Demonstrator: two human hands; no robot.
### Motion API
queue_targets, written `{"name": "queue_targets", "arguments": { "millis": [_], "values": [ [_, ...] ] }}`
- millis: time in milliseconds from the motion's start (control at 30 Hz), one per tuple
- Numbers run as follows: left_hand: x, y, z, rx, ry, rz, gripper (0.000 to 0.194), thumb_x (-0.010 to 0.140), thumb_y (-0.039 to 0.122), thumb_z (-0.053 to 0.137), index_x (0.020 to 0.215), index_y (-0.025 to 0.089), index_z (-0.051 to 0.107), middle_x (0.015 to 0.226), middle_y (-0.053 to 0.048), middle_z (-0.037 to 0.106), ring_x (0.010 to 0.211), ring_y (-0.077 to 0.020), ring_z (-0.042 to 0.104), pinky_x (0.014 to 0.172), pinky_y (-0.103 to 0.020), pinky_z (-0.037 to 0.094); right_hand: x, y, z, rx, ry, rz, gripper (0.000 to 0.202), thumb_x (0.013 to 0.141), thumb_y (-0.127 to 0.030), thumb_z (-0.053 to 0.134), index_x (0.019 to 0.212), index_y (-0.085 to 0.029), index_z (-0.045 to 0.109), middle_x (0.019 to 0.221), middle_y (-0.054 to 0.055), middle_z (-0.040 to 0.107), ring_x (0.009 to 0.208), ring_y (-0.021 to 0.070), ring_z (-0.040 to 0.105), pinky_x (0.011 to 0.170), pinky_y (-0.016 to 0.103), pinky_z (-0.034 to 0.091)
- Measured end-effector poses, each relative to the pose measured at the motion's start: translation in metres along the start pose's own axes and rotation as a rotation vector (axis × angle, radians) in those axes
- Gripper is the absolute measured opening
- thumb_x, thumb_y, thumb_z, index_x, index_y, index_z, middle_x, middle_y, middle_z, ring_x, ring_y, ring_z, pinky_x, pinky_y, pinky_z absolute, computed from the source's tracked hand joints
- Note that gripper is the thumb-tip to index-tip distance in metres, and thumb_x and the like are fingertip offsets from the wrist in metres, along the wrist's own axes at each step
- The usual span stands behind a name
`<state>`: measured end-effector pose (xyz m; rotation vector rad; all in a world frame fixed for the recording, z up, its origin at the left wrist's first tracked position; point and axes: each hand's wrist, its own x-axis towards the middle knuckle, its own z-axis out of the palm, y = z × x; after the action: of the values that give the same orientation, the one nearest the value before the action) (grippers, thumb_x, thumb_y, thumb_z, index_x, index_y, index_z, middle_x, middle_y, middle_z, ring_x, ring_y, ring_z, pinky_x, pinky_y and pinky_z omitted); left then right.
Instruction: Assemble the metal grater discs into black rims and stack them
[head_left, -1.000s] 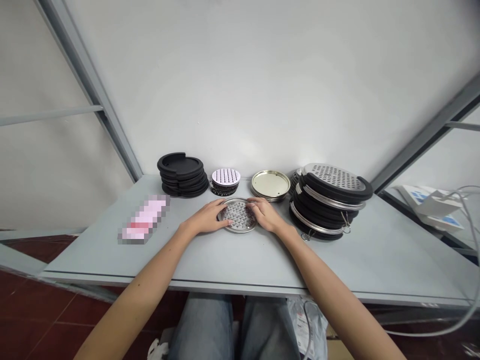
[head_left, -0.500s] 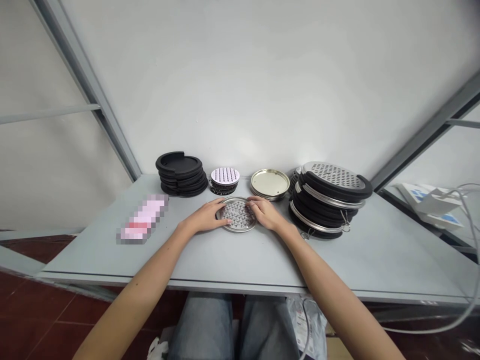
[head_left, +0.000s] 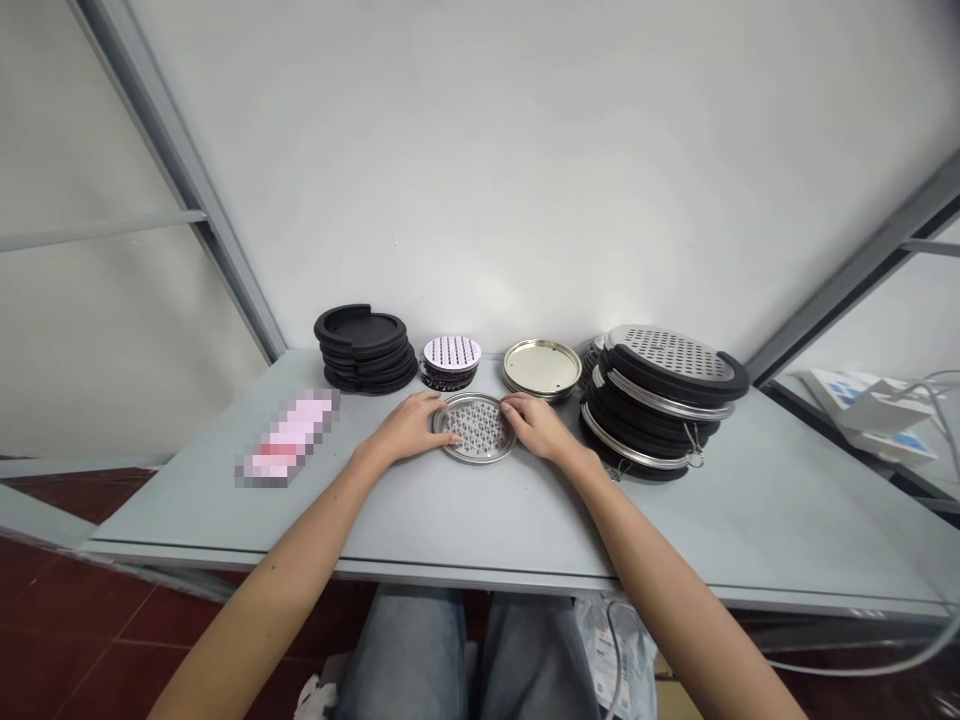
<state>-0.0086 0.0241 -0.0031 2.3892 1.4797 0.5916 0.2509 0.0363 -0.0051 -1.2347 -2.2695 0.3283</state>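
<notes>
Okay, we have the round silver metal disc with a smooth rim and bumpy centre (head_left: 478, 428) lying on the pale grey flat surface (head_left: 480, 520), mid-width, a bit nearer the back edge than the front edge. Left hand (head_left: 411, 428) half curled around its left rim, thumb reaching over onto the bumps; right hand (head_left: 536, 425) narrow, fingertips at the right rim. How firmly either grips, we can't tell. To handle it well, we'd want matched, light pressure from both sides on the smooth rim, left thumb off the bumps since they may scrape, and the disc level. We'd also leave room behind: the stack of round pale gold metal plates (head_left: 541, 366) sits close, toward the back edge
</notes>
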Motion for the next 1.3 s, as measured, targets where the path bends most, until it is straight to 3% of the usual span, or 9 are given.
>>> {"name": "queue_targets", "arguments": {
  "millis": [267,600,700,833,967,1133,1300],
  "values": [
    [0.002,-0.003,-0.002,0.030,0.066,0.023,0.049,0.073,0.058,0.069,0.105,0.020,0.071,0.127,-0.011,0.061,0.115,-0.0311,0.057,0.101,-0.042,0.044,-0.002,0.000,-0.002,-0.048,0.019,0.072,0.027,0.091,-0.025,0.046,0.095,-0.015,0.070,0.100,0.010,0.070,0.084,0.0202,0.062,0.076,0.029,0.045],
    [0.001,-0.001,0.002,0.080,0.046,0.041,0.054,0.082,0.061,0.057,0.111,0.018,0.070,0.122,-0.012,0.064,0.114,-0.0300,0.057,0.102,-0.041,0.043,-0.001,0.009,0.006,-0.079,0.013,0.015,0.028,0.090,-0.025,0.048,0.100,-0.015,0.072,0.111,0.013,0.066,0.106,0.0251,0.058,0.097,0.036,0.042],
    [0.002,-0.001,0.001,0.080,0.043,0.050,0.051,0.083,0.058,0.057,0.111,0.016,0.069,0.122,-0.012,0.064,0.114,-0.0297,0.058,0.101,-0.040,0.044,-0.001,0.009,0.007,-0.084,-0.015,0.001,0.029,0.091,-0.024,0.047,0.101,-0.015,0.072,0.112,0.012,0.066,0.106,0.0250,0.059,0.097,0.037,0.042],
    [0.002,-0.001,-0.001,0.064,0.052,0.069,0.036,0.093,0.043,0.048,0.106,0.019,0.071,0.116,-0.008,0.068,0.108,-0.0255,0.061,0.099,-0.037,0.045,-0.002,0.010,0.007,-0.096,-0.016,0.005,0.030,0.091,-0.025,0.047,0.104,-0.015,0.072,0.113,0.013,0.066,0.106,0.0254,0.059,0.097,0.037,0.042],
    [0.004,-0.004,0.000,0.064,0.052,0.053,0.027,0.092,0.033,0.050,0.104,0.021,0.071,0.113,-0.006,0.069,0.107,-0.0240,0.062,0.099,-0.035,0.045,-0.002,0.010,0.007,-0.101,-0.027,0.001,0.031,0.091,-0.024,0.046,0.106,-0.015,0.072,0.114,0.013,0.066,0.105,0.0259,0.060,0.096,0.037,0.043],
    [0.005,-0.006,0.004,0.046,0.066,0.022,0.026,0.089,0.031,0.053,0.104,0.020,0.071,0.113,-0.007,0.069,0.107,-0.0256,0.061,0.098,-0.037,0.045,-0.002,0.009,0.006,-0.118,-0.030,0.010,0.031,0.090,-0.023,0.047,0.108,-0.016,0.072,0.114,0.013,0.067,0.105,0.0258,0.059,0.096,0.036,0.043],
    [0.005,-0.004,0.006,0.028,0.063,0.046,0.032,0.095,0.033,0.042,0.099,0.018,0.071,0.112,-0.008,0.069,0.107,-0.0249,0.061,0.099,-0.037,0.043,-0.002,0.007,0.005,-0.131,-0.036,0.010,0.032,0.089,-0.020,0.046,0.107,-0.016,0.073,0.113,0.011,0.067,0.105,0.0251,0.059,0.095,0.035,0.043]
  ]
}}
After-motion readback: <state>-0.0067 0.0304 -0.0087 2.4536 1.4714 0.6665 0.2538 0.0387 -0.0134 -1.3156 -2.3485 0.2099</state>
